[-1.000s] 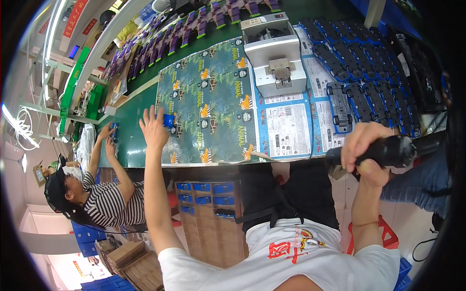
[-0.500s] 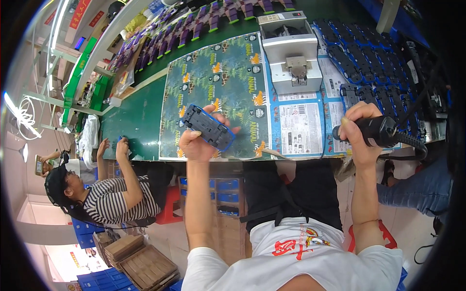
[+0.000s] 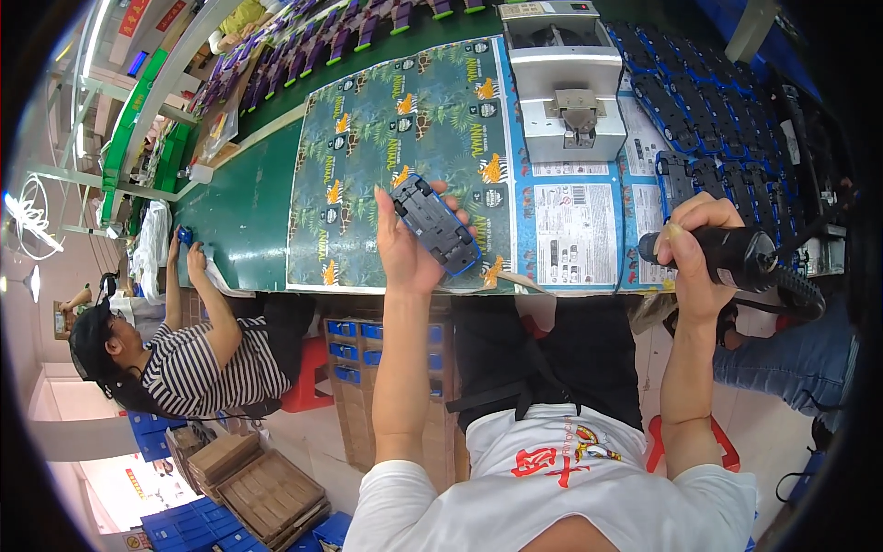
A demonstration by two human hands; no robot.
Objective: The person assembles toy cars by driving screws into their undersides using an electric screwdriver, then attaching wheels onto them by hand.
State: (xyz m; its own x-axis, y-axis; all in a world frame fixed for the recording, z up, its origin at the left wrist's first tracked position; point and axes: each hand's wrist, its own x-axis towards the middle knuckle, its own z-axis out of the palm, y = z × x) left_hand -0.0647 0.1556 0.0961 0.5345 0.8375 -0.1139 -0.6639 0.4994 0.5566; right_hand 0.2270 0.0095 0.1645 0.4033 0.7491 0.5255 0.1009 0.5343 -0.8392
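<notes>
In my left hand (image 3: pixel 409 262) lies a toy car (image 3: pixel 437 225), its black underside turned up and blue body showing at the edges. The fingers curl round its far side, and the thumb stands beside its near end. My right hand (image 3: pixel 692 262) grips a black electric screwdriver (image 3: pixel 743 258), held sideways with its narrow end toward the left and a thick ribbed cord (image 3: pixel 796 296) behind it. Both hands are at the near edge of the green workbench (image 3: pixel 248 198). The screwdriver is apart from the car.
A grey metal box-shaped machine (image 3: pixel 570 115) stands on printed sheets (image 3: pixel 405 120). Rows of upturned toy cars (image 3: pixel 704 101) fill the right side; purple-green parts (image 3: pixel 368 28) line the back. A co-worker in a striped top (image 3: pixel 216 359) sits at left, holding a small blue thing (image 3: pixel 186 235).
My left hand has moved right with the toy car, which now tilts more steeply. The right hand keeps its grip on the screwdriver. The co-worker's hands have shifted left.
</notes>
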